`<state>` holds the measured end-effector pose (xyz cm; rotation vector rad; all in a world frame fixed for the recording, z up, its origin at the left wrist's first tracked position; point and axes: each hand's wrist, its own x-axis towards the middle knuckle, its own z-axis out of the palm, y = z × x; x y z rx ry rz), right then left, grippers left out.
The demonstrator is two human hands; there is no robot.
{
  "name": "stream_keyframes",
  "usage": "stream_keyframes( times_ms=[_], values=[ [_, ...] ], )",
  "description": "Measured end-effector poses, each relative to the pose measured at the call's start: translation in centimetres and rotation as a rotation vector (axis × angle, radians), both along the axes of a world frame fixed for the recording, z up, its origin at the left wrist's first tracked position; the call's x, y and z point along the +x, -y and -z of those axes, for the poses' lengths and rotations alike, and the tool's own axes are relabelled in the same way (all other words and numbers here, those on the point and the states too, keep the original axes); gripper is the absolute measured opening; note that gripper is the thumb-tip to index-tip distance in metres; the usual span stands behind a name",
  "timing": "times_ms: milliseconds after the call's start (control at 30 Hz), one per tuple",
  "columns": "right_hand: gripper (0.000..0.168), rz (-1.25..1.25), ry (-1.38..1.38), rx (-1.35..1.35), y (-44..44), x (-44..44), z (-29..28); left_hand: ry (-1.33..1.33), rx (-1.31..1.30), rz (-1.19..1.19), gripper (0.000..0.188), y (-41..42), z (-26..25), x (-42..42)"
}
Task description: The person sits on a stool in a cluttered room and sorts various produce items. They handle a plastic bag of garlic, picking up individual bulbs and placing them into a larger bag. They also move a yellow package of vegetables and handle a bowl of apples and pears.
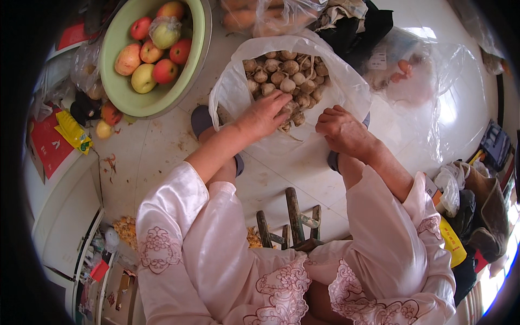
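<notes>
A white plastic bag (229, 87) stands wide-mouthed on the floor in front of me, between my feet. Inside lies a heap of small, round, brownish bulbs (287, 85), some with dried stalks, perhaps garlic. My left hand (266, 113) reaches over the near rim, its fingers bent down onto bulbs at the front of the heap. Whether it grips one is hidden by the fingers. At the bag's near right side, my right hand (343, 130) has its fingers curled closed on the thin plastic.
A green basin (106, 53) of apples stands at the upper left. Clear bags of orange produce (243, 18) lie beyond the white bag. A large transparent bag (443, 105) is at right. A small wooden stool (293, 215) sits between my legs. Cluttered shelves (91, 260) line the left.
</notes>
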<state>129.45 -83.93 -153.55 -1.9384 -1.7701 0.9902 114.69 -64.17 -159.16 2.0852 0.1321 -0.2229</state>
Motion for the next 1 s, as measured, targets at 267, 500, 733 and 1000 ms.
stream_keyframes(
  times_ms=[267,500,733,1000],
  values=[
    [0.008,-0.009,0.004,0.009,-0.2,0.0,-0.1,0.250,0.301,-0.348,0.027,-3.7,1.4,3.4],
    [0.008,0.001,-0.008,0.006,0.0,0.0,-0.3,0.096,0.317,-0.329,0.019,-5.0,3.4,3.7],
    [0.011,0.047,-0.041,0.037,0.3,0.4,-0.2,-0.393,-0.284,-0.498,0.019,-6.3,2.1,3.8],
    [0.013,0.082,-0.071,0.060,0.2,0.5,-0.4,-0.467,-0.623,-0.624,0.023,-6.2,0.7,4.3]
  ],
)
